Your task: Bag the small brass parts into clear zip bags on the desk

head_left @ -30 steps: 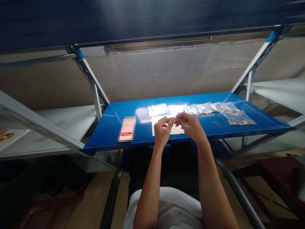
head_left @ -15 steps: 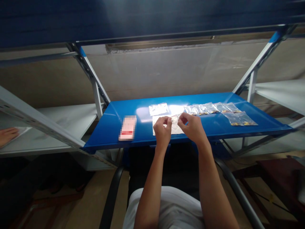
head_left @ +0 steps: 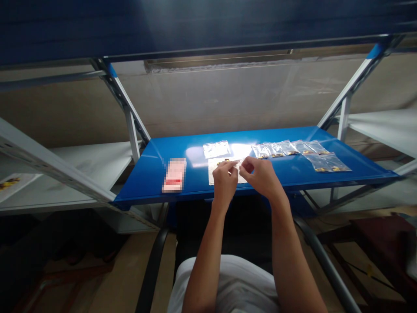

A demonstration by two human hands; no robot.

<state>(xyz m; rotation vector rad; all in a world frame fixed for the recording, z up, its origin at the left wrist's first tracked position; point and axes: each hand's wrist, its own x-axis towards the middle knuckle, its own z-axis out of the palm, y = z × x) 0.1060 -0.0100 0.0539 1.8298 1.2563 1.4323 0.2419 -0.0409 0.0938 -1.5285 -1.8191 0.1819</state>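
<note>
Over a white sheet [head_left: 213,177] on the blue table, my left hand [head_left: 224,176] is closed in a pinch, its thumb and fingers pointing right. My right hand [head_left: 259,174] is pinched too, its fingertips almost meeting those of the left above the sheet. What the fingers hold is too small and too covered to make out. Just beyond my left knuckles lie small yellow and dark pieces [head_left: 223,161] on the sheet. Two flat clear plastic bags [head_left: 216,149] rest behind it.
Several clear zip bags [head_left: 288,148] with yellow-brown pieces lie at the right, two more bags [head_left: 329,163] in front of them. A blurred-out pink-and-red item [head_left: 174,175] is at the left. Metal posts [head_left: 130,108] flank the table; a white shelf [head_left: 87,169] adjoins it, bearing a pieces-covered sheet [head_left: 16,184].
My hands have come closer together; a thin reddish line formerly between them no longer shows. Yellow pieces now show beyond my left hand. Another person's hand has left the far-left shelf.
</note>
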